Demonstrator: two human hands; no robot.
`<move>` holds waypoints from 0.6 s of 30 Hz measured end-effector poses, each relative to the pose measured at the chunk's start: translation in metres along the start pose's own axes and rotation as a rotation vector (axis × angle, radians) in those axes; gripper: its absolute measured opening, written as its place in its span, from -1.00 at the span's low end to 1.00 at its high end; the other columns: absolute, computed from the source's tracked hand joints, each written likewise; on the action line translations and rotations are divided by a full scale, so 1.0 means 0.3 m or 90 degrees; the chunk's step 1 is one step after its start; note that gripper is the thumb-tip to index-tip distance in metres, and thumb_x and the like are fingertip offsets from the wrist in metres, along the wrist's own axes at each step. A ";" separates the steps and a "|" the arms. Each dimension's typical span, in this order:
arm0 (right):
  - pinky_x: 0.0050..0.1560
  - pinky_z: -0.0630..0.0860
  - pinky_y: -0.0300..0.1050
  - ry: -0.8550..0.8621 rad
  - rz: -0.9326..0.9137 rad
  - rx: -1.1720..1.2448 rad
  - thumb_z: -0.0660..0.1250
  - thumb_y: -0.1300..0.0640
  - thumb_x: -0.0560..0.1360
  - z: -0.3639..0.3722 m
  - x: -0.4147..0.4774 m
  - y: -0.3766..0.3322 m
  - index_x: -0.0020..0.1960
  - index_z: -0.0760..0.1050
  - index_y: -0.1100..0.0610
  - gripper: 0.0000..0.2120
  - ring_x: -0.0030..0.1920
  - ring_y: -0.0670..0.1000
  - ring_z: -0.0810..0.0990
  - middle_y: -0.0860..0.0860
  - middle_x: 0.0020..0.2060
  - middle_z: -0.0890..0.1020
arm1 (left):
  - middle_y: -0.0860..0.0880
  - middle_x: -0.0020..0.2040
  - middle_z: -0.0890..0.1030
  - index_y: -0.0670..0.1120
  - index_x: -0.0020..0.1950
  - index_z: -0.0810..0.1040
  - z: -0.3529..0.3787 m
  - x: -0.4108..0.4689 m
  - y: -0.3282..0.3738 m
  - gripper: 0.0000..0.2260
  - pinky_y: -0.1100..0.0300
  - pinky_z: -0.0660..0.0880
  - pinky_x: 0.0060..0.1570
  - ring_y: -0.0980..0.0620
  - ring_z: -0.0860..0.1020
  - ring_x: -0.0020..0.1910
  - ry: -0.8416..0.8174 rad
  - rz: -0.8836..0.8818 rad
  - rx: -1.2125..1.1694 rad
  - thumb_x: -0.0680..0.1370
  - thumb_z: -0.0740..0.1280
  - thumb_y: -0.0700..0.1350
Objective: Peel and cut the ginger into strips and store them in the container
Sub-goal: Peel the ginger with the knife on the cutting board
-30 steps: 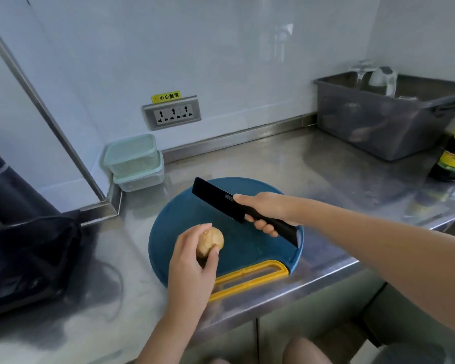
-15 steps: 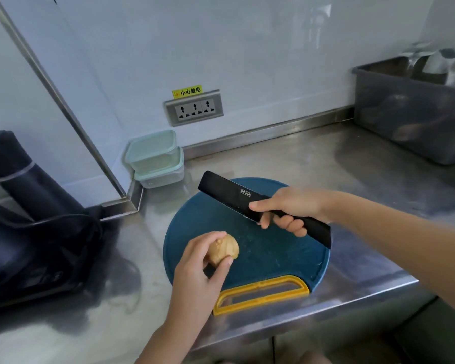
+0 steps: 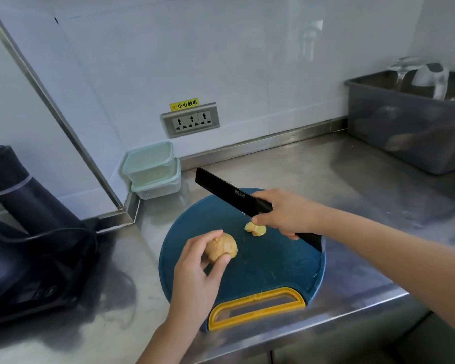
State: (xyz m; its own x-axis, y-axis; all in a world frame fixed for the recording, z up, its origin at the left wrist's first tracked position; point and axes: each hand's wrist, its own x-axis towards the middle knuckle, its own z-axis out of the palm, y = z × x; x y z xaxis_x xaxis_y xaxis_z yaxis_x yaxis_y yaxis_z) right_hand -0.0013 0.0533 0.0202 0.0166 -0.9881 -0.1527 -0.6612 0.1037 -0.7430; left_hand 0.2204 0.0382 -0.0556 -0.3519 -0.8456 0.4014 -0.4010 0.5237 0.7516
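Peeling step: left hand (image 3: 197, 269) pinched ginger (image 3: 221, 246) over cutting board (image 3: 260, 269), right hand (image 3: 284, 214) gripped knife (image 3: 229, 195) raised above a trimmed bit (image 3: 255, 228); next probably needed blade back against skin.

A rounded tan ginger chunk (image 3: 222, 246) is held pinched over a round blue plastic cutting board (image 3: 263, 271); a small pale-yellow cut piece (image 3: 255, 229) lies on it, apart. A black flat-bladed knife (image 3: 229, 194) is held tilted above. Two pale-green plastic containers (image 3: 153, 170) are stacked by the wall.
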 end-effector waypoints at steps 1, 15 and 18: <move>-0.52 0.40 -0.18 0.012 0.010 -0.002 0.31 0.11 0.58 0.001 0.004 0.005 0.25 0.40 0.04 -0.74 -0.62 0.00 0.37 0.00 -0.50 0.45 | 0.20 0.13 0.48 0.14 0.20 0.49 0.003 0.000 -0.005 -0.63 0.44 0.47 0.04 0.11 0.51 0.14 0.000 0.001 0.007 0.46 0.43 -0.15; -0.54 0.34 -0.17 0.057 0.051 0.021 0.06 -0.13 0.64 0.079 -0.087 -0.040 0.01 0.35 0.16 -0.65 -0.64 -0.09 0.32 0.02 -0.44 0.42 | 0.23 0.10 0.49 0.09 0.16 0.52 0.006 -0.006 -0.004 -0.68 0.36 0.49 0.06 0.16 0.49 0.13 0.008 0.034 0.041 0.42 0.37 0.04; -0.50 0.29 -0.27 0.103 0.014 0.045 0.05 -0.12 0.63 0.167 -0.171 -0.050 -0.10 0.31 0.10 -0.69 -0.57 -0.16 0.36 -0.03 -0.44 0.41 | 0.12 0.05 0.50 0.04 0.12 0.52 0.009 -0.013 0.004 -0.70 0.46 0.44 0.00 0.19 0.49 0.07 0.028 0.046 0.067 0.41 0.43 -0.01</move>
State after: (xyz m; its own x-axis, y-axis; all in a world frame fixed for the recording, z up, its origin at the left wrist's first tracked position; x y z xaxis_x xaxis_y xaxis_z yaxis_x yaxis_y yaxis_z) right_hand 0.0454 0.1081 0.0065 -0.1227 -0.9902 -0.0664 -0.6061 0.1277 -0.7851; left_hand 0.2191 0.0424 -0.0575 -0.3468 -0.8074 0.4773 -0.4626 0.5899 0.6619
